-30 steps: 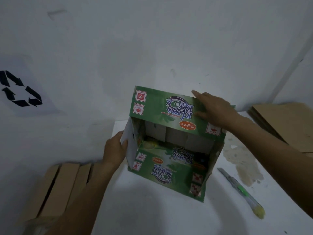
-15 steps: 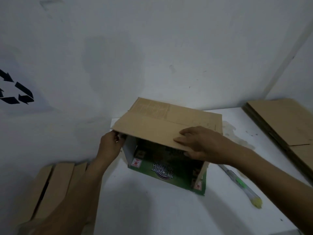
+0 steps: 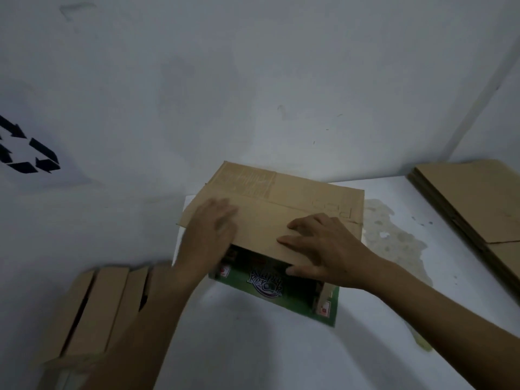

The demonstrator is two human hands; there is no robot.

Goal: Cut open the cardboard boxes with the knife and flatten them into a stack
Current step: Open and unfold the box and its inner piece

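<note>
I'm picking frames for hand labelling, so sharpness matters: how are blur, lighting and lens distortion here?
Head view: the left hand is smeared by motion blur, the right hand on the cardboard box fairly sharp. Head view: light is dim and even, bluish, with no glare. Head view: the wall corner at right leans steeply, a wide-angle effect.

A green printed cardboard box (image 3: 277,295) is set at the back left of a white table (image 3: 253,350), close to the wall, with its brown cardboard panel (image 3: 284,198) folded over the top. The left hand (image 3: 211,230) is laid on the panel's left end and the right hand (image 3: 323,249) on its near right part. A stack of flattened brown cardboard sheets (image 3: 464,198) is placed at the table's far right, well apart from the box, and brown cardboard pieces (image 3: 98,305) are found beyond the table's left edge.
</note>
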